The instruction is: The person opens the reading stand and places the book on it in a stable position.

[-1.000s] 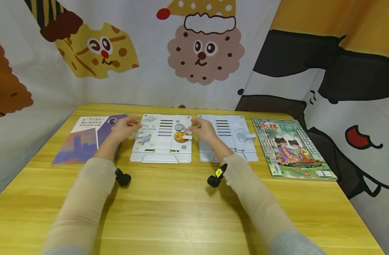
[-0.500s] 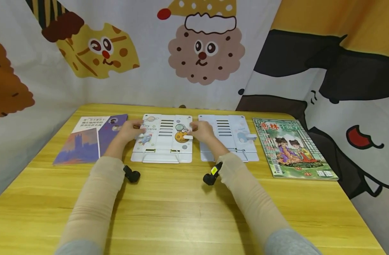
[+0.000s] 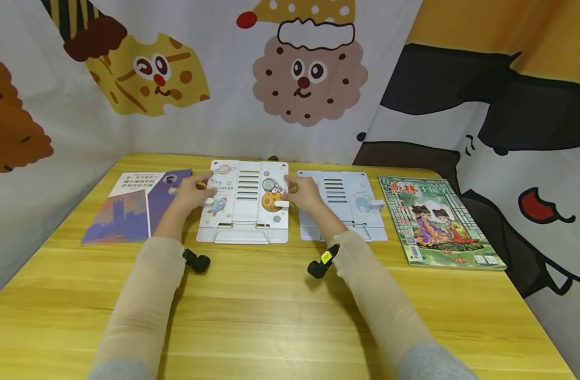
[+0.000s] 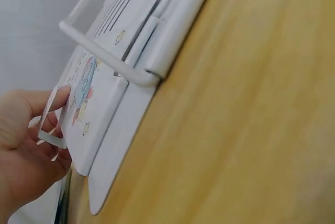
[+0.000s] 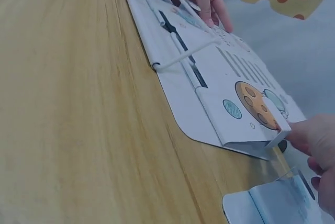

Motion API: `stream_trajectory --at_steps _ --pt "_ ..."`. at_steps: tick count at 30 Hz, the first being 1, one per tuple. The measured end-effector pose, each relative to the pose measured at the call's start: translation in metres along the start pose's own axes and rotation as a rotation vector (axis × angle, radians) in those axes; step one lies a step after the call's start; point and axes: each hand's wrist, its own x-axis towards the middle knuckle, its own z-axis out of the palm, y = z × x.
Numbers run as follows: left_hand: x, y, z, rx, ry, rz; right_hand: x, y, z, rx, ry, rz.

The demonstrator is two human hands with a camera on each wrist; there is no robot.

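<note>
A white folding book stand (image 3: 248, 211) with planet and rocket prints sits at the back middle of the table. Its printed panel (image 4: 99, 88) is tilted up off its base plate (image 4: 118, 166), the slots and wire page rest facing me. At the panel's left edge, my left hand (image 3: 192, 193) pinches it, thumb on the front and fingers behind. My right hand (image 3: 305, 193) grips the opposite edge near the orange planet, beside a white page clip (image 5: 280, 130); its fingertips are partly hidden in the right wrist view.
A second, pale blue book stand (image 3: 334, 211) lies flat just right, partly under my right forearm. Farther right lies a green illustrated magazine (image 3: 437, 221). A purple and white book (image 3: 123, 214) is at the left. A cartoon-print curtain (image 3: 223, 126) hangs behind the table (image 3: 256, 311).
My left hand has moved right onto the stand's left edge, and both hands now hold it. The panel's top edge has risen from lying flat.
</note>
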Motion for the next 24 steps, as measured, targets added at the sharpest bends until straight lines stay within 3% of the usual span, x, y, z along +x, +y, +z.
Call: stream_trajectory --at_steps 6,11,17,24 --pt "-0.009 0.012 -0.002 -0.052 0.076 0.051 -0.008 -0.006 -0.004 0.119 0.084 -0.052" --pt "-0.016 0.017 -0.006 -0.023 0.136 0.167 -0.014 -0.010 -0.006 0.157 0.167 -0.108" --pt "-0.026 0.021 -0.012 -0.069 0.131 0.329 -0.027 -0.017 -0.009 0.233 0.254 -0.212" --pt "-0.045 0.024 -0.019 -0.007 0.160 0.410 -0.044 -0.024 -0.011 0.340 0.283 -0.318"
